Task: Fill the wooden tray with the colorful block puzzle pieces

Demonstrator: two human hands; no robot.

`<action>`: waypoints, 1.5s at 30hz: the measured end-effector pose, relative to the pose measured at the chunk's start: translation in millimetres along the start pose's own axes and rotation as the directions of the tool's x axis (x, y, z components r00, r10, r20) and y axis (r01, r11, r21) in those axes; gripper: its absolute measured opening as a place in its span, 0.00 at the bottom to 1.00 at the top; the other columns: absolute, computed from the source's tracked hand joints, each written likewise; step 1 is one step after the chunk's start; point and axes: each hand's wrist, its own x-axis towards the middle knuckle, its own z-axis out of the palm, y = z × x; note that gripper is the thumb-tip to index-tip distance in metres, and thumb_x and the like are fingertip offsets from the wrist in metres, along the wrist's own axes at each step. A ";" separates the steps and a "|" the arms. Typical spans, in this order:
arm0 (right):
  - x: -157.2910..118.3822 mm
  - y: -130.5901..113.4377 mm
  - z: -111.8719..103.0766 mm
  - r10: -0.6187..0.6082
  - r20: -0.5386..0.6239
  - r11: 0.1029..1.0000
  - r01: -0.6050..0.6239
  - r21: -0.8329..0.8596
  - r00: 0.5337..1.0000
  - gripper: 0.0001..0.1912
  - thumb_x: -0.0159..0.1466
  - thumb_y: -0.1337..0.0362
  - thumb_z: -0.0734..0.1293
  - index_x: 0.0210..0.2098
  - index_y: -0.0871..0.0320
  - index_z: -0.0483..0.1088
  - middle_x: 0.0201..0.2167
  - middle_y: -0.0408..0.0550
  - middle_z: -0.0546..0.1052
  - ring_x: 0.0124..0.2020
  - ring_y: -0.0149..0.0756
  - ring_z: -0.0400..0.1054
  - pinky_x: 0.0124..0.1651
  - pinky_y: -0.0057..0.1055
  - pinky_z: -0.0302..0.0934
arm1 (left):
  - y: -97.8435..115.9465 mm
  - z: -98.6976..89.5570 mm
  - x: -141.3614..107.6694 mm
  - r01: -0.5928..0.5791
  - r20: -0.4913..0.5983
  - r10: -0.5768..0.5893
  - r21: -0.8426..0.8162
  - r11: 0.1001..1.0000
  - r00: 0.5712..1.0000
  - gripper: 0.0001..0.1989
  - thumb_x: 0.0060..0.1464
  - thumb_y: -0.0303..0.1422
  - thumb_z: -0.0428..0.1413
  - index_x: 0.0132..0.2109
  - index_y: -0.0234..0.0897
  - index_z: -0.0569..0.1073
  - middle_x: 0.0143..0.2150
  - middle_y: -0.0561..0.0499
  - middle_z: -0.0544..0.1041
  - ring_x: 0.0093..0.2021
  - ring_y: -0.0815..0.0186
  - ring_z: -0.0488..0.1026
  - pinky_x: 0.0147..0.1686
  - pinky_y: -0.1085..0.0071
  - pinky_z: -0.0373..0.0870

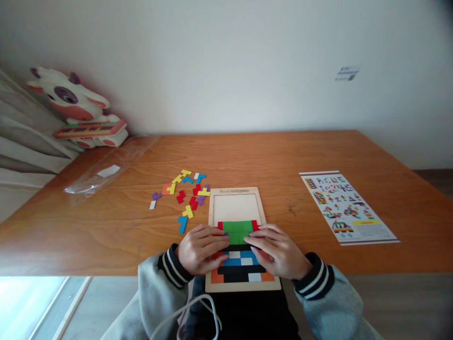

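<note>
A wooden puzzle tray [263,203] lies at the table's front edge, its lower part overhanging. Coloured puzzle pieces fill its lower half: green pieces [238,227] on top, then black, blue, white and orange ones. The upper part shows bare board. My left hand [203,248] lies palm down over the left side of the filled rows, fingers stretched out onto the pieces. On the right side, my right hand [279,250] rests the same way with its fingers spread. Both hands cover some red and purple pieces, and neither visibly grips one.
Several loose puzzle pieces [188,211] are scattered left of the tray. A printed pattern sheet [348,208] lies to the right. At the back left are a clear plastic bag [109,165] and a cow-shaped toy keyboard [83,111]. A white cable [198,300] hangs below the tray.
</note>
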 end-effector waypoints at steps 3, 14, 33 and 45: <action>-1.4 -0.6 -0.7 0.026 0.000 1.000 -0.026 0.008 1.000 0.17 0.67 0.71 0.64 0.54 0.56 0.72 0.40 0.50 0.82 0.42 0.37 0.76 0.51 0.39 0.70 | 4.9 -0.2 -1.6 -0.004 0.053 0.002 0.034 0.999 0.999 0.14 0.59 0.34 0.60 0.52 0.38 0.75 0.47 0.46 0.83 0.52 0.61 0.78 0.50 0.65 0.73; -3.4 -1.3 3.5 0.067 0.037 0.998 -0.066 -0.023 0.997 0.16 0.69 0.67 0.64 0.56 0.56 0.71 0.44 0.53 0.81 0.47 0.39 0.76 0.54 0.44 0.69 | 2.3 5.5 -7.6 0.091 0.124 -0.096 0.046 0.995 0.988 0.16 0.63 0.36 0.57 0.56 0.40 0.73 0.53 0.45 0.81 0.57 0.58 0.74 0.55 0.60 0.70; -20.7 -4.2 5.2 0.291 0.036 0.952 -0.286 -0.106 0.956 0.26 0.69 0.61 0.65 0.65 0.53 0.61 0.65 0.53 0.68 0.66 0.45 0.62 0.64 0.47 0.63 | 15.1 1.4 -13.8 0.175 0.060 -0.182 0.109 0.979 0.981 0.19 0.63 0.35 0.56 0.59 0.38 0.71 0.54 0.44 0.80 0.56 0.59 0.75 0.54 0.62 0.73; -29.4 0.3 12.4 0.436 0.036 0.864 -0.406 -0.299 0.899 0.26 0.70 0.57 0.63 0.67 0.50 0.60 0.65 0.50 0.68 0.64 0.49 0.64 0.62 0.52 0.64 | 2.5 -10.9 -42.7 0.521 -0.154 -0.503 0.378 0.765 0.850 0.26 0.62 0.40 0.55 0.65 0.40 0.65 0.71 0.38 0.58 0.69 0.42 0.58 0.60 0.39 0.64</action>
